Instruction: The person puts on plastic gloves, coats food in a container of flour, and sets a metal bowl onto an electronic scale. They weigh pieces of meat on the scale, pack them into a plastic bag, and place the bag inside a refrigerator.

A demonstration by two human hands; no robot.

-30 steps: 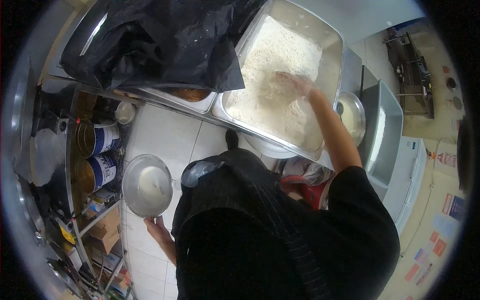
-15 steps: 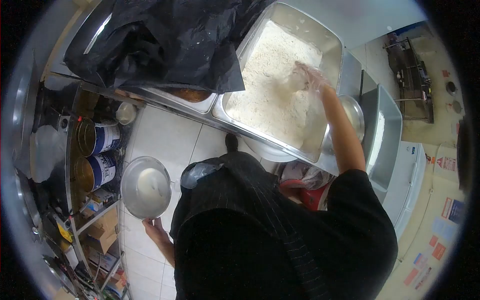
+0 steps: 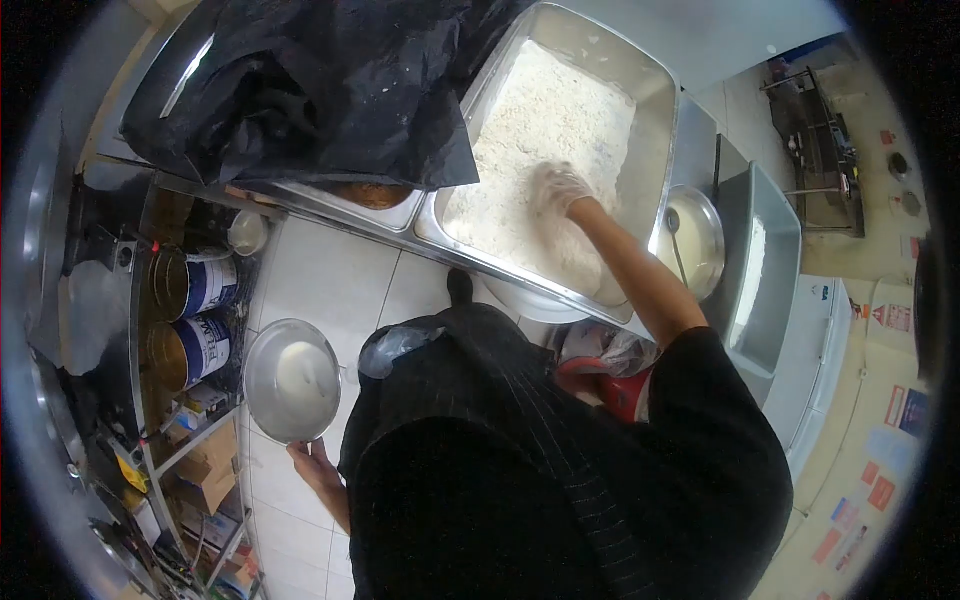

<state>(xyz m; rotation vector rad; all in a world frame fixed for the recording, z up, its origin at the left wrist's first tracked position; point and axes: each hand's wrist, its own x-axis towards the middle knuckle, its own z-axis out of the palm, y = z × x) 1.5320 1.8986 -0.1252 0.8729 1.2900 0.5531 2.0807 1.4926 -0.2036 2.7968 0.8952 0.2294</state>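
Note:
My left hand point(image 3: 316, 466), low at my left side, grips the near rim of a round metal bowl point(image 3: 262, 385). The bowl is tilted toward me and a pale white patch shows inside it. In a clear glove, my right hand point(image 3: 562, 192) is down in the flour point(image 3: 545, 95), which is lumpy and fills much of a deep steel pan point(image 3: 655, 115). Its fingers are smeared by motion and partly sunk in flour, so their shape is unclear. Black plastic sheeting point(image 3: 330, 90) lies beside the pan on the left.
Right of the pan stands a round metal bowl point(image 3: 712, 285) of pale liquid with a spoon point(image 3: 677, 245) in it. Beyond is a grey tub point(image 3: 785, 250). Large tins point(image 3: 205, 345) and boxes line the left shelf. A red container point(image 3: 625, 390) sits under the counter.
My right hand has moved left and nearer the middle of the flour. The liquid bowl and its spoon show more fully. My left hand still holds its bowl in much the same place.

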